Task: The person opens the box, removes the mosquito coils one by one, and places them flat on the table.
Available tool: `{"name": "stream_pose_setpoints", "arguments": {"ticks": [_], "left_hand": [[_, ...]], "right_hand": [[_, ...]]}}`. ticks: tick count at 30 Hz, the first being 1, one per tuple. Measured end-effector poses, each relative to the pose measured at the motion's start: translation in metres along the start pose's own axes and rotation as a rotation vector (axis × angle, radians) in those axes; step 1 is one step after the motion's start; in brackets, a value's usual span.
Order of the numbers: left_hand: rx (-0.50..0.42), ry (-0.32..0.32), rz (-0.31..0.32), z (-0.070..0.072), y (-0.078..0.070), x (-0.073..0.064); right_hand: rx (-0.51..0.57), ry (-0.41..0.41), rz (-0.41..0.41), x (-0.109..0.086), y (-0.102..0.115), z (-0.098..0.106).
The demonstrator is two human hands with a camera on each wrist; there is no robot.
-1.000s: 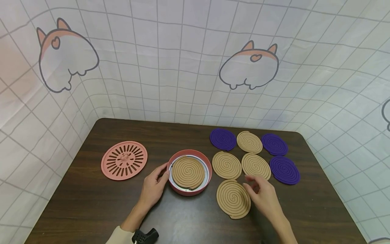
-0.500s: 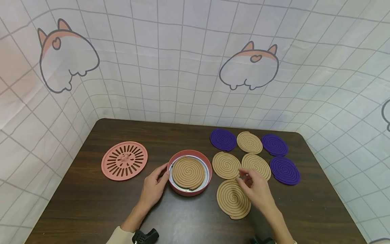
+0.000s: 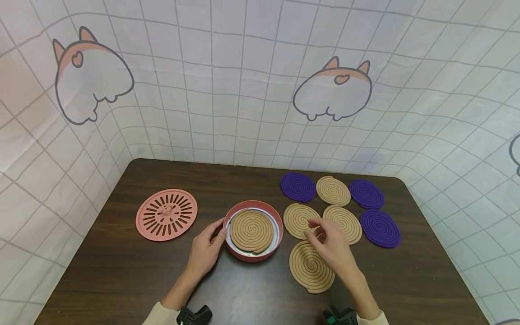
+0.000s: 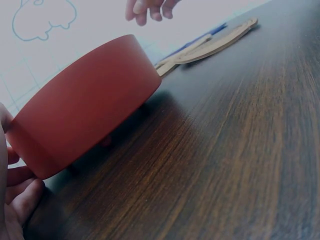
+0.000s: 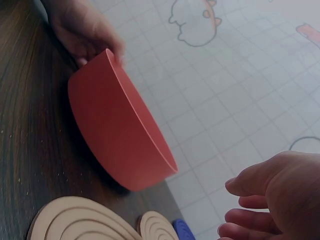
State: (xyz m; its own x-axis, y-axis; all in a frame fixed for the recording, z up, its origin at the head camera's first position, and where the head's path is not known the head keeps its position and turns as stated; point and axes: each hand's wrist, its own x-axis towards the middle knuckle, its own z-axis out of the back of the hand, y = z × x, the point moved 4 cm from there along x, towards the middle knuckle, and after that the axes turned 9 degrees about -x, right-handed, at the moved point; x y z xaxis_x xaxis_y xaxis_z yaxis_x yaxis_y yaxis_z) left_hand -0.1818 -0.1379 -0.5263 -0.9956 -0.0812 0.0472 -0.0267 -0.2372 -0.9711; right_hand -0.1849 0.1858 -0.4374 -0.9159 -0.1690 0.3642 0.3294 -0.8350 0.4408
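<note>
A round red mosquito coil box (image 3: 253, 258), white inside, stands near the middle of the table with a tan mosquito coil (image 3: 252, 230) lying in it. My left hand (image 3: 205, 249) grips its left side, thumb at the rim and fingers against the outer wall (image 4: 90, 100). My right hand (image 3: 334, 246) hovers with loosely bent fingers and nothing in them. Below its fingertips lies one tan coil (image 3: 298, 220), partly covered from the head view. A nearer tan coil (image 3: 309, 267) lies under the wrist side of that hand.
The slotted pink lid (image 3: 167, 211) lies at the left. To the right are more tan coils (image 3: 333, 190) and several purple coils (image 3: 379, 228), laid flat close together. A white grid-patterned curtain (image 3: 243, 113) hangs behind and beside the dark table (image 3: 109, 271).
My right hand has moved left, from beside the nearest tan coil to above the tan coil nearer the box. My left hand has stayed at the box.
</note>
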Motion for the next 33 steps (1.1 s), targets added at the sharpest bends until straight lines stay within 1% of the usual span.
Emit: {"name": "stream_pose_setpoints", "arguments": {"ticks": [6, 13, 25, 33], "left_hand": [[0.001, -0.004, -0.005, 0.0, 0.0, -0.001], [-0.003, -0.008, -0.008, 0.0, 0.0, -0.001], [-0.003, -0.01, -0.008, -0.001, 0.0, -0.001], [0.002, -0.011, -0.009, 0.0, 0.0, -0.001]], "right_hand": [[0.054, 0.032, 0.0, 0.006, 0.007, -0.006], [0.087, 0.057, 0.002, 0.012, 0.016, -0.011], [0.108, 0.105, -0.014, 0.018, 0.024, -0.023], [0.107, 0.12, -0.032, 0.021, 0.026, -0.031]]}}
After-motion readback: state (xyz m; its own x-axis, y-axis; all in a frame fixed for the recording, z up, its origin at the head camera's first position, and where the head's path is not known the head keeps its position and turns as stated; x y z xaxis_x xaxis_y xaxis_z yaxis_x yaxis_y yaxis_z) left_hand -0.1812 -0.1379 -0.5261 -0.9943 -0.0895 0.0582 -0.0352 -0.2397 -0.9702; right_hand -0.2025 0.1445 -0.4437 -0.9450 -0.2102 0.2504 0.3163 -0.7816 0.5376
